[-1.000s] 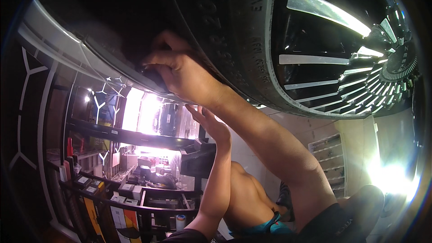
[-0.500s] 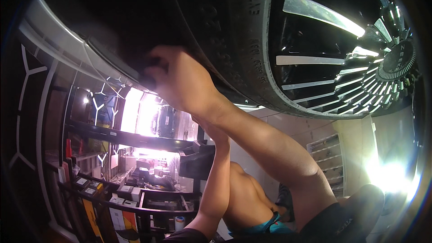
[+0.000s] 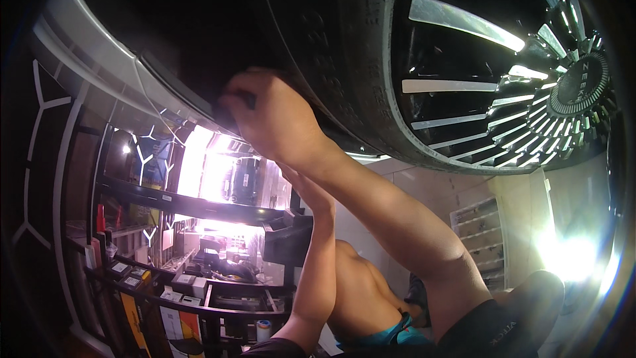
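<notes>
My right hand [image 3: 275, 116] reaches up into the dark wheel arch, between the tire [image 3: 361, 86] and the car's body edge [image 3: 175, 96]. Its fingers are curled in and closed; shadow hides whatever is between them. My left hand [image 3: 299, 184] rises beneath the right wrist, mostly covered by it, so its fingers do not show. Right of both hands stands the wheel [image 3: 457, 86], dark with bright silver spokes and a round ribbed hub cap [image 3: 580, 86].
A thin cable [image 3: 154, 107] hangs by the pale body panel [image 3: 89, 40]. Lower left, a dark shelf rack [image 3: 218, 308] carries boxes and bottles. A bright lamp [image 3: 573, 262] glares at right, near a floor grate [image 3: 478, 235]. My bent knee [image 3: 358, 278] is below my arms.
The view has shifted slightly against the car and wheel. My right hand stays in the wheel arch with its fingers curled, turned a little. My left arm remains beneath it.
</notes>
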A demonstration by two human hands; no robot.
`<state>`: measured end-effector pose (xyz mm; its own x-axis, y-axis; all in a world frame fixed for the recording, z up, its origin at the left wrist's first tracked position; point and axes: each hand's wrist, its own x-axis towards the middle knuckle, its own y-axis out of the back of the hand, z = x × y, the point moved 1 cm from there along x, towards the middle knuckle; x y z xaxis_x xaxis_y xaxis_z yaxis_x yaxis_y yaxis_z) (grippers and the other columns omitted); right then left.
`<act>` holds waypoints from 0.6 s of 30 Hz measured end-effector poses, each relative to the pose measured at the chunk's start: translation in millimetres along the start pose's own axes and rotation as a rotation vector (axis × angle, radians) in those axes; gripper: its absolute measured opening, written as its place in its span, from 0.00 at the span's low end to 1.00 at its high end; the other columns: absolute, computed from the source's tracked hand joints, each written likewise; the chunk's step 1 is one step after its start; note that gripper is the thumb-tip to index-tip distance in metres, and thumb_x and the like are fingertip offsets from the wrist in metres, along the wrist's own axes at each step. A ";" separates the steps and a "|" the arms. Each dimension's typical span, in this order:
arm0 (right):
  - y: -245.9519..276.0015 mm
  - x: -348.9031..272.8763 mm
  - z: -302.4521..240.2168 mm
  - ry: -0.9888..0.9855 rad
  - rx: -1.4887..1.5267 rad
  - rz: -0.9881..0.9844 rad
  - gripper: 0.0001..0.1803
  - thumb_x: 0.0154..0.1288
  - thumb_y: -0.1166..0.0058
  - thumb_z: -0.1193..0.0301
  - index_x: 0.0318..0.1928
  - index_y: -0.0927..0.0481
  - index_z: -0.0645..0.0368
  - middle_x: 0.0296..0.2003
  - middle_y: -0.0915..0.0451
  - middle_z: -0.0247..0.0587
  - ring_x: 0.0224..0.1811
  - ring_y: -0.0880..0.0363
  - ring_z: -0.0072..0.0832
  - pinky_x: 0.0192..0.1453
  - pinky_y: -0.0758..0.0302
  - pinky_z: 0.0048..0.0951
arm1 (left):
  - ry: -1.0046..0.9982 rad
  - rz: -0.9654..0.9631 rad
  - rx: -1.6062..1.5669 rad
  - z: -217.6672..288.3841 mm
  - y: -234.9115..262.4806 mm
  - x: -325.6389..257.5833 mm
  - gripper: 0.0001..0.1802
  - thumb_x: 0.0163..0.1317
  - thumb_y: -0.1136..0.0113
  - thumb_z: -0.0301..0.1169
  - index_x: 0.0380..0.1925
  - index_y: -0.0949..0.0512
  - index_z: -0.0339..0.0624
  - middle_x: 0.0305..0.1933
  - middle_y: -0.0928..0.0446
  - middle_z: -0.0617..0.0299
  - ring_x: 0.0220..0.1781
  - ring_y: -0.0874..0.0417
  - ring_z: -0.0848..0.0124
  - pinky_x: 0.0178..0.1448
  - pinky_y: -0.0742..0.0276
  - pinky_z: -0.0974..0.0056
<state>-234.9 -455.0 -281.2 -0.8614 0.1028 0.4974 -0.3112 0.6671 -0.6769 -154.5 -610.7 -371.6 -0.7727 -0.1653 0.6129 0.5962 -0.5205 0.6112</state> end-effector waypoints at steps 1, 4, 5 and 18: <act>-1.8 0.0 3.9 0.048 0.010 0.009 0.11 0.68 0.40 0.68 0.42 0.12 0.62 0.42 0.16 0.49 0.44 0.13 0.48 0.50 0.19 0.41 | 0.008 0.012 -0.017 3.0 -0.4 1.3 0.42 0.83 0.62 0.55 0.83 0.58 0.41 0.85 0.57 0.43 0.82 0.44 0.48 0.83 0.47 0.47; -4.0 5.1 14.2 0.279 0.014 0.066 0.08 0.67 0.40 0.74 0.44 0.13 0.62 0.43 0.16 0.47 0.45 0.13 0.47 0.51 0.18 0.39 | 0.057 0.066 0.044 4.5 -0.4 -0.7 0.41 0.83 0.64 0.54 0.83 0.58 0.40 0.85 0.57 0.44 0.83 0.44 0.48 0.81 0.43 0.45; -3.9 8.2 17.3 0.376 0.012 0.085 0.07 0.67 0.40 0.76 0.44 0.13 0.62 0.42 0.16 0.47 0.45 0.13 0.46 0.51 0.18 0.38 | 0.075 0.085 0.064 2.3 0.3 -2.7 0.40 0.83 0.65 0.53 0.83 0.57 0.40 0.85 0.57 0.44 0.83 0.44 0.48 0.81 0.41 0.44; -6.1 20.5 35.1 0.546 0.039 0.014 0.12 0.64 0.43 0.86 0.45 0.14 0.60 0.49 0.17 0.43 0.49 0.13 0.40 0.52 0.16 0.34 | -0.072 0.039 0.444 -54.7 24.5 -13.7 0.38 0.84 0.68 0.49 0.82 0.60 0.36 0.87 0.62 0.45 0.84 0.45 0.47 0.79 0.34 0.45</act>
<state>-264.7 -482.9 -285.9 -0.5348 0.4866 0.6908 -0.3248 0.6363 -0.6997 -141.2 -667.0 -392.4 -0.7400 -0.1109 0.6634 0.6725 -0.1025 0.7330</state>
